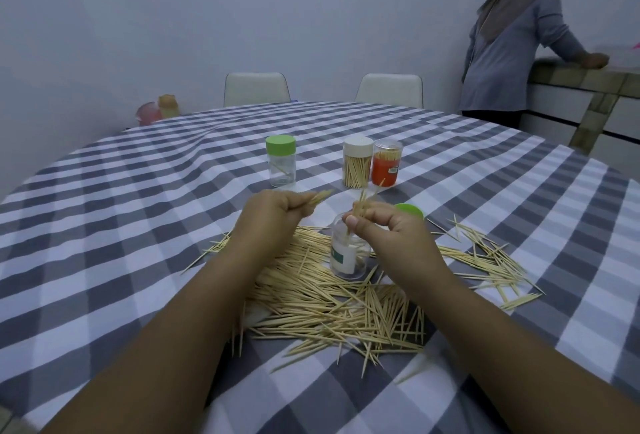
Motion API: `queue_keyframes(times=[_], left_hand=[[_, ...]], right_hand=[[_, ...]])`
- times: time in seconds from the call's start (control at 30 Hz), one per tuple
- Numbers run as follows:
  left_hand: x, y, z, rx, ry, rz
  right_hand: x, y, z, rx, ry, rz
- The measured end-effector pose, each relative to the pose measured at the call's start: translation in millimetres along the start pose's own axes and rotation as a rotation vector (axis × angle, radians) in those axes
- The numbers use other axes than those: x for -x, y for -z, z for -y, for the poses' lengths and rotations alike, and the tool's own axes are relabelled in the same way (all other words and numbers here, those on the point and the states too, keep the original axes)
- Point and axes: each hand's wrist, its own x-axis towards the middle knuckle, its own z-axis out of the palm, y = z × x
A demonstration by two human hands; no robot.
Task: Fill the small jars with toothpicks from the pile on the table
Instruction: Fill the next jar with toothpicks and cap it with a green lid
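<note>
Right hand (pixel 388 226) pinches a few toothpicks (pixel 362 205) upright over the open jar (pixel 346 253) standing in the pile (pixel 329 298); left hand (pixel 273 212) grips another small bunch (pixel 78 197). Best to square the tips first — then lower them straight into the mouth, so none catch the rim.

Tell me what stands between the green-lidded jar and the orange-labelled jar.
In the head view, the white-lidded jar, packed with toothpicks, stands between the green-lidded jar and the orange-labelled jar.

Home dining room: checked tablecloth (pixel 138 170), two white chairs (pixel 256 89), tiled counter (pixel 585 79).
</note>
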Motion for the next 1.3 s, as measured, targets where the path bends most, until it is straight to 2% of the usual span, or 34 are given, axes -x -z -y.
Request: queue_keyframes(times=[0.1,0.2,0.37,0.5,0.77,0.97,1.13,1.3], left_hand=[[-0.2,3.2,-0.1,0.251,0.04,-0.081],[-5.0,6.1,3.4,0.399,0.093,-0.118],[-6.9,8.6,2.2,0.652,0.121,-0.187],[-6.6,11.9,-9.5,0.909,0.132,-0.235],[-0.3,10.1,-34.3,1.288,0.156,-0.149],[8.9,-8.5,-38.3,1.192,0.156,0.051],[13.2,-10.2,-33.5,0.881,0.147,0.239],[12.6,-2.9,-28.6,0.758,0.186,0.327]], right_hand=[[2.9,0.7,3.7,-0.011,-0.015,0.03],[5.2,2.9,5.3,-0.031,-0.039,0.092],[8.0,2.3,3.3,0.126,0.001,0.235],[8.2,0.7,-0.4,0.171,0.008,0.235],[8.0,-2.1,0.1,0.163,0.009,0.218],[8.6,-2.0,-0.2,0.15,0.004,0.223],[7.0,-0.4,0.3,0.14,-0.018,0.23],[6.3,-0.8,-1.7,0.141,-0.007,0.225]])
